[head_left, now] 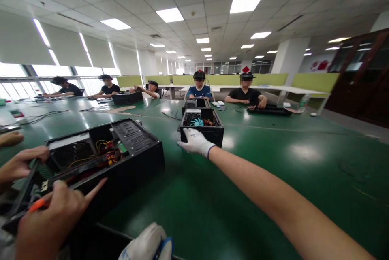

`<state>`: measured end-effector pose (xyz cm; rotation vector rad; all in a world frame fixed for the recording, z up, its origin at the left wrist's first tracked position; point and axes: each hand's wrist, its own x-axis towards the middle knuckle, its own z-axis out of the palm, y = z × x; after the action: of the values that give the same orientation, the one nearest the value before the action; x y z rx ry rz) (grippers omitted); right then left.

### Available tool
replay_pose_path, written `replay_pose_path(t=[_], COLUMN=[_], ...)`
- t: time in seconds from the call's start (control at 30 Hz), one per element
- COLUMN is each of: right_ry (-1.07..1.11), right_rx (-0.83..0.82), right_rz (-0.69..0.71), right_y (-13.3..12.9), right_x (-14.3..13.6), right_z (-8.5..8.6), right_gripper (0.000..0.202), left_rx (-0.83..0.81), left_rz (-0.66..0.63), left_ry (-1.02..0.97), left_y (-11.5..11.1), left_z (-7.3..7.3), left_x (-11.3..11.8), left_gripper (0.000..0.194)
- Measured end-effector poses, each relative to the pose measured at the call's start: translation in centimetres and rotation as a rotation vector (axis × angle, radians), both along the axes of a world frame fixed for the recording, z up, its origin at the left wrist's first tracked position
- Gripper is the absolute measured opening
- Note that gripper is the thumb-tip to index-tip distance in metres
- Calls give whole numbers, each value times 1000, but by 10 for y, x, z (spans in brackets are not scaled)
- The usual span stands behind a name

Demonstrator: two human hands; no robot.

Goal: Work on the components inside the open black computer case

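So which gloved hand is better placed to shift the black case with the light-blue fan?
Probably the right hand: it appears to touch the near end of the black case. The left hand is low in the view, much nearer the wearer, and well short of that case.

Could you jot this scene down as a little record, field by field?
Right hand: white-gloved, on the near side of a black computer case
Inside that case: a teal fan
Left hand: white-gloved, low in view; hold unclear
Others' hands: bare, at a larger open case, one with an orange object
Surface: green table
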<state>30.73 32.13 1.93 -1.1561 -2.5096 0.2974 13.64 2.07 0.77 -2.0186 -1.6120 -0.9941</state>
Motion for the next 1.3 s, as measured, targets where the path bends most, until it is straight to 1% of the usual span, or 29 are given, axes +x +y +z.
replay_pose_path(t=[0.07, 0.1, 0.13, 0.2, 0.27, 0.3, 0.37, 0.47, 0.53, 0.6, 0.67, 0.7, 0.77, 0.8, 0.83, 0.87, 0.9, 0.97, 1.0, 1.03, 1.07, 1.1, 1.17, 1.3], right_ry=[-95, -140, -186, -263, -314, -330, -349, -361, -364, -364, -362, -360, -351, -345, -340, -335, -328, -310, -300, -292, -284, -279, -269, -185], right_rx=[80, 107, 124, 149, 175, 190, 222, 267, 293, 309, 326, 339, 371, 383, 387, 384, 377, 356, 345, 332, 320, 309, 288, 285], right_rz=[-127, -186, -233, -293, -318, -322, -314, -262, -214, -176, -142, -122, -77, -52, -29, -8, 12, 55, 74, 91, 105, 113, 128, 231], right_y=[30, 44, 56, 73, 80, 81, 75, 55, 35, 11, -17, -31, -60, -75, -90, -104, -118, -144, -156, -167, -178, -187, -203, -231], right_x=[30, 45, 57, 75, 82, 83, 85, 92, 103, 117, 132, 139, 152, 159, 165, 172, 178, 191, 197, 203, 208, 214, 225, 245], right_z=[7, 9, 9, 8, 3, 1, -3, -6, -6, -5, -3, -2, -1, -1, 0, 0, 1, 2, 2, 3, 4, 4, 7, 18], right_gripper=[77, 73, 68, 53, 43, 40, 43, 49, 51, 53, 56, 57, 58, 58, 58, 57, 56, 53, 50, 48, 46, 44, 40, 28], left_rx=[66, 76, 120, 126, 114, 99, 41, -91, -162, -198, -217, -216, -184, -163, -145, -135, -158, -204, -220, -234, -268, -315, -375, -381], left_rz=[-4, -13, -13, -22, -70, -103, -170, -221, -220, -199, -174, -151, -83, -56, -34, -23, -48, -17, -47, -75, -97, -131, -184, -277], left_ry=[-17, -31, -77, -105, -187, -244, -354, -381, -325, -269, -244, -248, -263, -252, -225, -178, -103, -1, 23, 40, 65, 108, 187, 274], left_y=[37, 58, 78, 110, 128, 131, 128, 116, 108, 102, 95, 91, 84, 81, 78, 76, 74, 73, 72, 71, 70, 68, 61, 34], left_z=[10, 16, 20, 23, 19, 14, 3, -14, -24, -35, -45, -50, -55, -54, -50, -44, -36, -16, -6, 3, 10, 16, 20, 15], left_x=[-34, -48, -59, -70, -73, -75, -81, -98, -112, -121, -124, -122, -107, -93, -75, -52, -25, 34, 62, 88, 108, 124, 141, 148], left_gripper=[15, 13, 14, 18, 24, 28, 41, 59, 65, 66, 66, 65, 66, 66, 65, 64, 58, 33, 24, 20, 20, 21, 23, 21])
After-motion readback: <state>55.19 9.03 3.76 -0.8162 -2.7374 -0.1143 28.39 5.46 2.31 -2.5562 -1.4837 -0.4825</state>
